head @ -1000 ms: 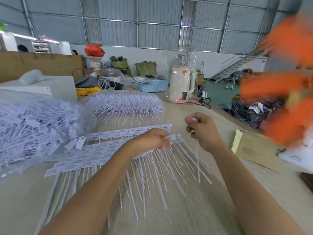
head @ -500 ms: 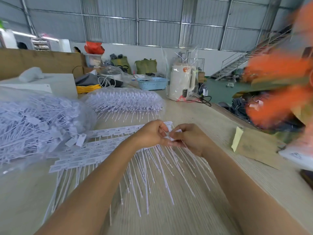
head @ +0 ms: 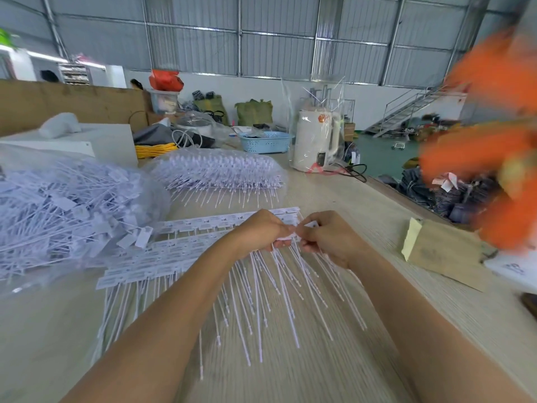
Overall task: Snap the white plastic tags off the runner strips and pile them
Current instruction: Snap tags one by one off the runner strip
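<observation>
My table (head: pixel 377 228) is pale wood-grain laminate. On it in front of me lie the runner strips (head: pixel 186 245), overlapping, their long thin tails fanned toward me. To my left sits a clear bag of loose tags (head: pixel 58 210), and behind the strips another bag of packed strips (head: pixel 218 170). Farther back stand a blue basket (head: pixel 266 142) and a white kettle (head: pixel 315 141) wrapped in plastic. A brown envelope (head: pixel 444 254) lies at my right.

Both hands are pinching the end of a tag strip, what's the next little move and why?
Probably snap the end tag free with the right hand while the left hand steadies the runner strip, since both pinch there and many tags remain attached.
</observation>
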